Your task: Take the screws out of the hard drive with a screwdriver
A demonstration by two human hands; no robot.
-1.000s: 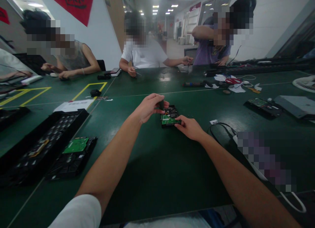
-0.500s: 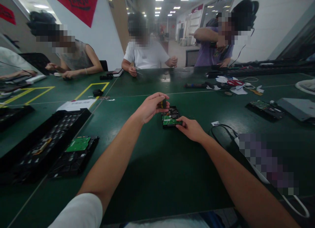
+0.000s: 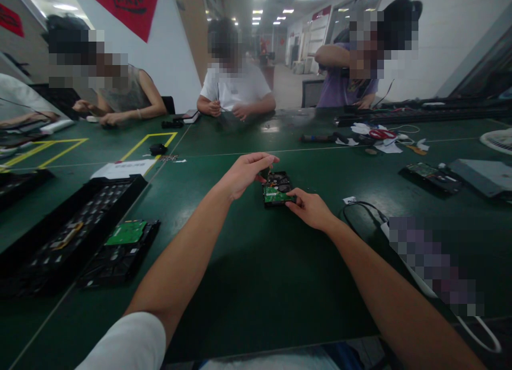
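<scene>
A hard drive (image 3: 277,188) with a green circuit board facing up lies on the green table (image 3: 248,274) in front of me. My left hand (image 3: 246,173) hovers over its far left corner, fingers pinched around a small screwdriver whose red part shows below the fingers. My right hand (image 3: 312,209) rests at the drive's near right edge, its fingers pressed against the drive and holding it in place.
A black tray (image 3: 68,226) and another drive with a green board (image 3: 120,252) lie at the left. A cable (image 3: 360,210) and more drives (image 3: 432,175) lie at the right. Three people sit across the table; scissors and papers (image 3: 380,135) lie far right.
My left hand has tilted so the dark handle is hidden and the red part of the tool shows. The person in white opposite has drawn both hands together.
</scene>
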